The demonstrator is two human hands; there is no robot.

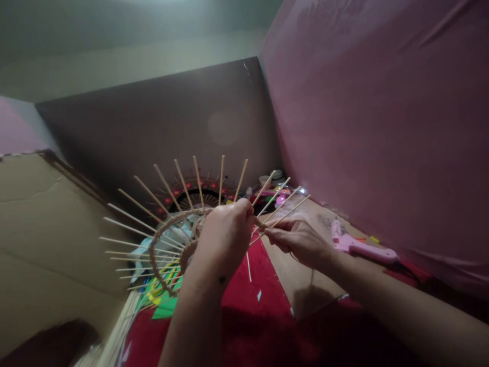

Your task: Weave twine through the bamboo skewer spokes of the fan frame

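A round frame of thin wooden sticks (222,178) fans out in front of me, with a braided brown twine ring (153,255) running across the sticks and a smaller woven core partly behind my left wrist. My left hand (231,224) is closed on the ring's right part, its fingertips mostly hidden. Beside it, my right hand (296,238) pinches the brown twine (261,224) where it crosses the right-hand sticks. A thin loop of strand hangs under the right fingers.
A pink glue gun (362,248) lies to the right on a brown board (317,224). Red cloth (252,326) covers the front, with green sheets (165,310) at left. Behind stands a dark round piece with red flowers (175,192). Cardboard (49,244) rises on the left.
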